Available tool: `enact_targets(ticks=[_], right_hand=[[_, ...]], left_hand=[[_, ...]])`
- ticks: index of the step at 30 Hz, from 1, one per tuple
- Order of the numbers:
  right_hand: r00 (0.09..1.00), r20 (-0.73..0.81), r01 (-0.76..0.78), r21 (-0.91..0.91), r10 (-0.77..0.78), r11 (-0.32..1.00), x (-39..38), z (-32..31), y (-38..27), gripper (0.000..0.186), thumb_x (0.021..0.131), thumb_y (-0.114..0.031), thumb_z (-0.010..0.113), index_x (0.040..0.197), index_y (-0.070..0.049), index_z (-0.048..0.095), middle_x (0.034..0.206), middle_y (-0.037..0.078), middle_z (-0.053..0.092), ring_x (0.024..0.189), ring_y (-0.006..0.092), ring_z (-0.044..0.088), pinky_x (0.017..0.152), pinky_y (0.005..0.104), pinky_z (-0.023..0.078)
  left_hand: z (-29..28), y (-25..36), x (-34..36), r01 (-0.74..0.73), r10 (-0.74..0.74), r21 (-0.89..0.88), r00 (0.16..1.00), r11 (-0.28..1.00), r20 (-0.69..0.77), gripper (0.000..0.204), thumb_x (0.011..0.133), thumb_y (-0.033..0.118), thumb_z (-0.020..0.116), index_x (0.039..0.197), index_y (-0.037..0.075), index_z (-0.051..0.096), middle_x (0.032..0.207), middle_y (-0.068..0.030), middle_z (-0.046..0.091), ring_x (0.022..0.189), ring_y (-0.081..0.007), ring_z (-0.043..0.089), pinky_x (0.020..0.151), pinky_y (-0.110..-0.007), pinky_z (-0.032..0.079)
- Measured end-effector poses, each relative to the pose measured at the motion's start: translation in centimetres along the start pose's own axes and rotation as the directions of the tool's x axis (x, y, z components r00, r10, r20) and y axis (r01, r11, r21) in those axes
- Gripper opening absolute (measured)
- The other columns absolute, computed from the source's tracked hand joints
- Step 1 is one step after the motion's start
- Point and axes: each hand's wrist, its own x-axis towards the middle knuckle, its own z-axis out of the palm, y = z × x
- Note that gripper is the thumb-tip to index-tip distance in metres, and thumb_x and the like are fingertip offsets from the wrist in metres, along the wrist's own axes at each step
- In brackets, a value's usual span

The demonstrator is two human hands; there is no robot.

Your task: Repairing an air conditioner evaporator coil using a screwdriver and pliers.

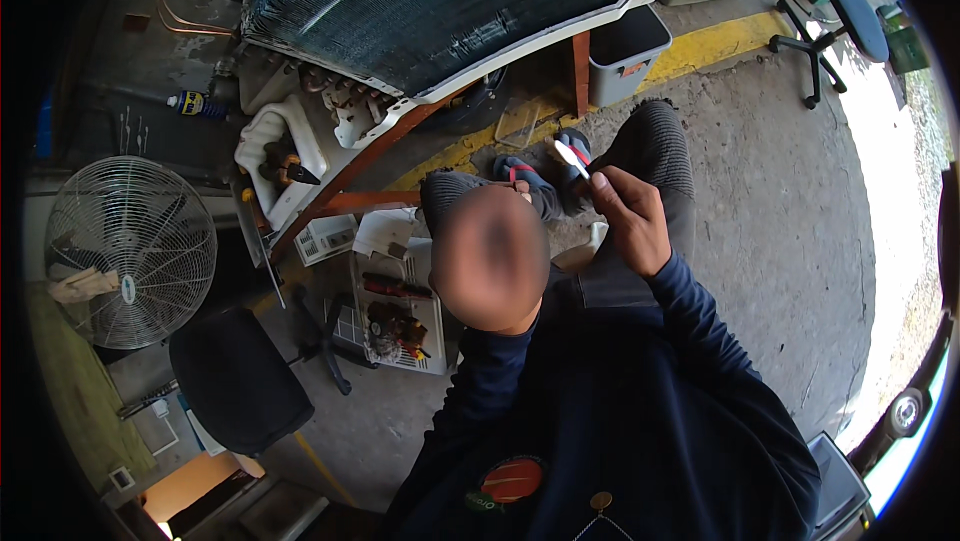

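Note:
Pinched between the thumb and fingers of my right hand (634,217) is a small white spoon (572,157), its pale, flattened end pointing up and to the left. A blurred patch hides most of my left hand (490,259), raised over my left thigh, so its fingers and anything in them cannot be made out. Below my hands show my grey-trousered knees and sandals with red straps (522,173).
A finned coil unit (450,11) rests on a red-brown metal frame (345,203) ahead. To the left are a tray of tools (405,326), a black chair (240,381) and a large fan (130,251). A grey bin (625,66) and a blue stool (855,16) stand at right.

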Motion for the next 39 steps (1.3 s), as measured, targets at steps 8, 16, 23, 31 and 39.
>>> enact_targets(ticks=[8, 16, 23, 31, 39], right_hand=[[1.000, 0.013, 0.002, 0.026, -0.002, 1.000, 0.0, 0.0, -0.1, 0.038, 0.112, -0.028, 0.053, 0.098, 0.001, 0.072, 0.078, -0.001, 0.053, 0.072, 0.0084, 0.041, 0.066, 0.0229, 0.035], [0.999, 0.052, 0.005, 0.048, -0.007, 0.999, -0.1, -0.6, -0.4, 0.037, 0.112, -0.029, 0.054, 0.096, 0.000, 0.070, 0.078, 0.000, 0.054, 0.073, 0.0087, 0.042, 0.068, 0.0225, 0.035], [0.985, 0.094, 0.130, 0.125, -0.142, 0.984, 1.4, -1.6, 0.4, 0.034, 0.111, -0.023, 0.054, 0.087, 0.000, 0.063, 0.080, 0.001, 0.052, 0.073, 0.0105, 0.043, 0.070, 0.0249, 0.037], [0.964, 0.150, 0.198, 0.134, -0.218, 0.971, 3.0, -1.8, -0.2, 0.034, 0.110, -0.016, 0.055, 0.080, 0.000, 0.058, 0.081, 0.002, 0.048, 0.071, 0.0120, 0.041, 0.068, 0.0279, 0.036], [0.937, 0.177, 0.292, 0.083, -0.302, 0.953, 3.2, -1.1, -0.7, 0.031, 0.109, -0.016, 0.057, 0.084, 0.001, 0.062, 0.080, 0.003, 0.048, 0.071, 0.0123, 0.041, 0.067, 0.0283, 0.035]], left_hand=[[0.2, 0.6, 0.4, 0.082, -0.084, -0.038, 0.996, 0.996, -0.040, 0.022, 0.093, -0.012, 0.070, 0.115, -0.008, 0.065, 0.107, -0.0167, 0.073, 0.091, -0.0218, 0.072, 0.086, -0.029, 0.059], [-0.3, 0.4, 0.8, 0.181, -0.179, -0.174, 0.984, 0.968, 0.029, 0.025, 0.091, -0.013, 0.072, 0.115, -0.006, 0.068, 0.108, -0.0138, 0.073, 0.092, -0.0199, 0.070, 0.087, -0.029, 0.058], [-1.2, -0.6, 0.8, 0.314, -0.245, -0.378, 0.944, 0.871, 0.220, 0.030, 0.089, -0.015, 0.071, 0.117, -0.005, 0.066, 0.112, -0.0125, 0.068, 0.096, -0.0187, 0.067, 0.091, -0.030, 0.056], [-1.0, -0.5, 0.9, 0.313, -0.224, -0.350, 0.936, 0.883, 0.273, 0.032, 0.090, -0.015, 0.070, 0.119, -0.005, 0.064, 0.113, -0.0123, 0.066, 0.097, -0.0183, 0.064, 0.091, -0.030, 0.055], [-1.2, -0.3, 0.7, 0.365, -0.267, -0.374, 0.919, 0.853, 0.290, 0.032, 0.090, -0.013, 0.071, 0.119, -0.004, 0.062, 0.113, -0.0126, 0.065, 0.100, -0.0189, 0.063, 0.093, -0.030, 0.054]])
